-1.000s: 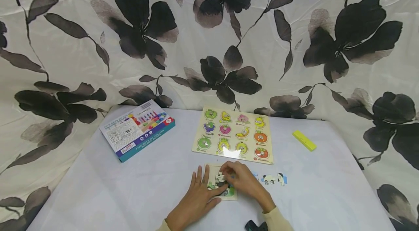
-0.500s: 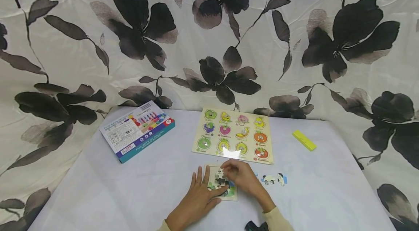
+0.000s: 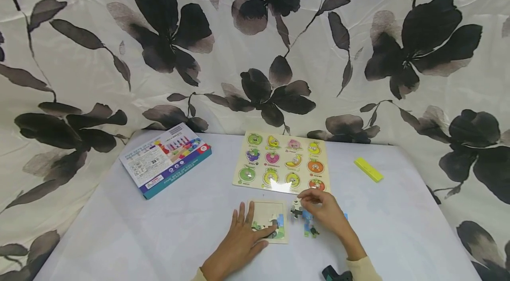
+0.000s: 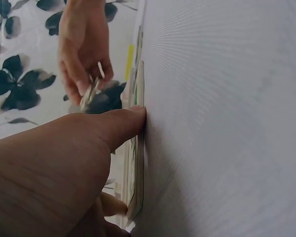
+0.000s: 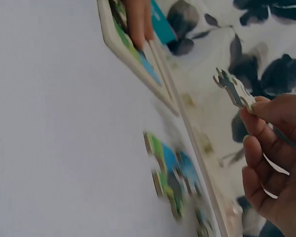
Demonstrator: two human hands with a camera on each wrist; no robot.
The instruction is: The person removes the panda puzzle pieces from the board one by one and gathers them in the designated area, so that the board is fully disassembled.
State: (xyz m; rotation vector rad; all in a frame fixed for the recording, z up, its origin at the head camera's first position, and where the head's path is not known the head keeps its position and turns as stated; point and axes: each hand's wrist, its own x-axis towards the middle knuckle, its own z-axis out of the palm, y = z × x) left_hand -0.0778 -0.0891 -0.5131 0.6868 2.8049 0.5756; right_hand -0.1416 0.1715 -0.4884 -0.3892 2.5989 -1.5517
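Observation:
A small puzzle board (image 3: 259, 211) with a pale wooden frame lies at the near middle of the table, partly filled with panda-picture pieces. My left hand (image 3: 238, 241) rests on it with fingers spread and mostly straight; the index finger touches the pieces. To the right of the board, my right hand (image 3: 324, 210) pinches a black-and-white puzzle piece (image 5: 234, 91) between thumb and index finger, lifted off the table. Below that hand lie several loose puzzle pieces (image 5: 170, 170) in blue, green and black, partly hidden by it in the head view.
Behind the small board lies a larger fruit puzzle board (image 3: 283, 161). A boxed toy set (image 3: 167, 159) is at the back left. On the right sits a yellow block (image 3: 368, 169). A black object (image 3: 336, 273) shows by the right sleeve.
My right hand has moved right, off the small board, carrying the black-and-white piece with it. More of the board's bare floor shows. My left hand stays in place.

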